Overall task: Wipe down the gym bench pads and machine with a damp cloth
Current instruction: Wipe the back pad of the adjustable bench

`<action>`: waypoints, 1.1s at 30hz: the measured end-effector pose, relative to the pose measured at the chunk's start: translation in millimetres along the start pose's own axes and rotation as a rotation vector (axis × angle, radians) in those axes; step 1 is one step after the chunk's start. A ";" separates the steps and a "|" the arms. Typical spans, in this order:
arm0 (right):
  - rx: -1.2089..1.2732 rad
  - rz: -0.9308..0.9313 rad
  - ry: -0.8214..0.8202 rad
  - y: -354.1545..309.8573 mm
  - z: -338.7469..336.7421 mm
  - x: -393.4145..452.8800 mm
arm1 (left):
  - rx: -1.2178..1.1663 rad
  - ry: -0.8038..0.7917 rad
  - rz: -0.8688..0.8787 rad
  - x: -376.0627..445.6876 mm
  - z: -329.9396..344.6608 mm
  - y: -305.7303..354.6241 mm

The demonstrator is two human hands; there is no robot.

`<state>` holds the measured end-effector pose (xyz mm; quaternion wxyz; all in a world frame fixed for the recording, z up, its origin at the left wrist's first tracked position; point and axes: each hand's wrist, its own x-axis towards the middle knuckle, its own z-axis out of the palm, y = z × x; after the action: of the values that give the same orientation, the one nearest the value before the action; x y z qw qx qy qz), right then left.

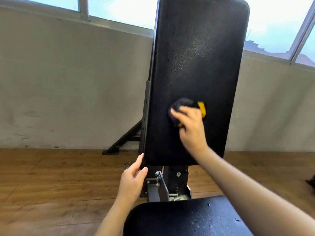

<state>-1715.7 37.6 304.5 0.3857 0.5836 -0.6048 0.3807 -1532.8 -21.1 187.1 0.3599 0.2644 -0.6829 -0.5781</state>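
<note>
Right hand [190, 124] gripping a bunched dark cloth [185, 106] with a yellow edge, pressed flat to the lower middle of the upright back pad [201, 57]. Left hand [133, 179] relaxed, fingers straight, fingertips touching that pad's lower left corner above the metal frame [163, 186]. Seat pad [184, 220] nearest, speckled with droplets.

The right hand [190, 124] reaches forward on an extended arm, fingers curled, seemingly clutching something, though blurred; the left hand [132, 178] hovers lower, fingers relaxed and nearly straight.
</note>
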 end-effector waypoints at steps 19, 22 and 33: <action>-0.143 0.105 0.085 6.6 -11.6 159.1 | 0.018 -0.021 0.079 1.8 6.6 1.6; -0.123 0.020 0.076 4.3 -7.4 105.0 | 0.002 -0.014 0.101 1.0 14.6 5.6; 0.020 -0.070 -0.351 -10.0 -34.4 -56.3 | 0.074 -0.026 0.104 1.3 9.3 6.6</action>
<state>-1703.7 91.9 267.5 0.2814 0.6656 -0.6383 0.2653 -1540.7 -15.2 193.1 0.3707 0.2342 -0.7212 -0.5363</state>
